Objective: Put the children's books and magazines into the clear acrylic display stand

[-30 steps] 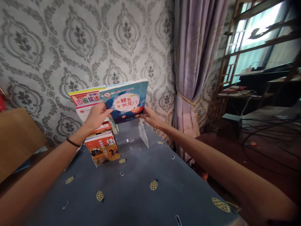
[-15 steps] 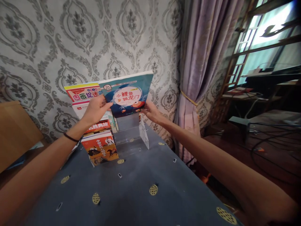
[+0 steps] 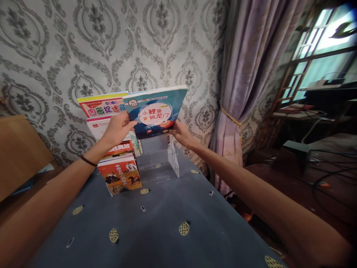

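Note:
A blue-green picture book [image 3: 154,113] is held upright, slightly tilted, over the right part of a clear tiered rack [image 3: 173,160]. My left hand [image 3: 118,128] grips its left edge, thumb across the cover. At the lower right edge, my right hand [image 3: 181,134] pinches the same book. Left of it, a pink-and-yellow book [image 3: 103,106] stands at the back of the rack, partly behind my left hand. Lower down are a red book [image 3: 121,148] and, at the front, an orange book [image 3: 121,176]. The rack's right tiers show only clear plastic.
The rack stands on a table with a grey-blue pineapple-print cloth [image 3: 150,230], close to a patterned wall [image 3: 97,44]. A tied lilac curtain [image 3: 237,85] hangs at the right, with dark cables [image 3: 326,178] beyond. A wooden box-like piece [image 3: 23,152] stands at left.
The view has shifted slightly, so the scene sits a little differently in it. Both hands still hold the blue-green book over the rack, with little visible movement against it.

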A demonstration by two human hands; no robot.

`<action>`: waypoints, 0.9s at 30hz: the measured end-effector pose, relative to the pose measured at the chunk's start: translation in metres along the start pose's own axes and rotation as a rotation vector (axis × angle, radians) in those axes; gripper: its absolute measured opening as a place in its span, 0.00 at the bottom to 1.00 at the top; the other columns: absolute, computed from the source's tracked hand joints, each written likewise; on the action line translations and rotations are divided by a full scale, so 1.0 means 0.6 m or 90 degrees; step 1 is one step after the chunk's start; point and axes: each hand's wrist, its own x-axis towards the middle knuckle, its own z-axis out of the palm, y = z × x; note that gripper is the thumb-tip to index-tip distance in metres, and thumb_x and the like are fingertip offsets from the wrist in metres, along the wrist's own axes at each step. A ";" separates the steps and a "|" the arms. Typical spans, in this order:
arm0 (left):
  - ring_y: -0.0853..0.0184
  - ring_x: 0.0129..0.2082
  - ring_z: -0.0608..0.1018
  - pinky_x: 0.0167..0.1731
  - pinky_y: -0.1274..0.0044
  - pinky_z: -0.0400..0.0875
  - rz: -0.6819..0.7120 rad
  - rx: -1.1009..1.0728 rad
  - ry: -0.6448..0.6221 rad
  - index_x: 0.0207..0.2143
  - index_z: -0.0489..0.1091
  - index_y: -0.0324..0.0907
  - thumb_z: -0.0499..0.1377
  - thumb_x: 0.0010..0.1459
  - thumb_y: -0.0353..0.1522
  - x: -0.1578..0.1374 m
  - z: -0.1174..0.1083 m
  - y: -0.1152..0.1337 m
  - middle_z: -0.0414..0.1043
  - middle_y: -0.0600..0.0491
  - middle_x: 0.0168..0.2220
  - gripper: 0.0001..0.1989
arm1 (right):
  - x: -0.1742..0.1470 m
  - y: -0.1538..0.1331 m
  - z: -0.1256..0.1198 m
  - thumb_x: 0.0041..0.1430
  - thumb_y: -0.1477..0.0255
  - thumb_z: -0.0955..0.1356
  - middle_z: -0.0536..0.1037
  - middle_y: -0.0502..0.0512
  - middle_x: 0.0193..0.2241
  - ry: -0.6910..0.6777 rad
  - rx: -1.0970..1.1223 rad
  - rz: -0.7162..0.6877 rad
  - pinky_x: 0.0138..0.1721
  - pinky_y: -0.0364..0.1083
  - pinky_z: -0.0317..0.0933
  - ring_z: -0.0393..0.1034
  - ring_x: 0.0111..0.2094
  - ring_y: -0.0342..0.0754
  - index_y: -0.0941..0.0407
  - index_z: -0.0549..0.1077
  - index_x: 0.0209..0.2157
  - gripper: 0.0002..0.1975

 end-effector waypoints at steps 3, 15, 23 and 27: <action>0.61 0.34 0.80 0.35 0.69 0.81 -0.015 -0.003 -0.002 0.36 0.71 0.39 0.60 0.57 0.35 0.000 0.003 -0.002 0.76 0.52 0.33 0.09 | -0.001 0.005 0.002 0.60 0.75 0.65 0.77 0.58 0.52 -0.007 0.041 -0.002 0.53 0.63 0.73 0.72 0.55 0.60 0.53 0.68 0.56 0.21; 0.64 0.31 0.80 0.31 0.72 0.82 -0.037 -0.013 -0.016 0.36 0.71 0.39 0.62 0.56 0.35 0.006 0.014 -0.009 0.75 0.54 0.30 0.08 | -0.003 0.026 0.004 0.58 0.77 0.65 0.77 0.59 0.53 -0.020 0.090 -0.009 0.57 0.64 0.70 0.71 0.58 0.61 0.54 0.68 0.55 0.22; 0.62 0.31 0.81 0.31 0.72 0.81 -0.048 -0.012 -0.023 0.36 0.72 0.39 0.61 0.55 0.36 0.010 0.020 -0.016 0.77 0.53 0.31 0.10 | -0.010 0.039 0.004 0.58 0.74 0.66 0.77 0.58 0.54 -0.030 0.077 0.031 0.54 0.63 0.72 0.71 0.56 0.60 0.53 0.67 0.57 0.24; 0.60 0.35 0.82 0.31 0.71 0.81 -0.063 -0.027 -0.044 0.40 0.73 0.38 0.60 0.55 0.37 0.012 0.021 -0.028 0.80 0.49 0.37 0.13 | -0.015 0.049 0.003 0.57 0.73 0.66 0.78 0.58 0.50 -0.043 0.059 0.036 0.50 0.61 0.75 0.74 0.52 0.58 0.53 0.68 0.54 0.21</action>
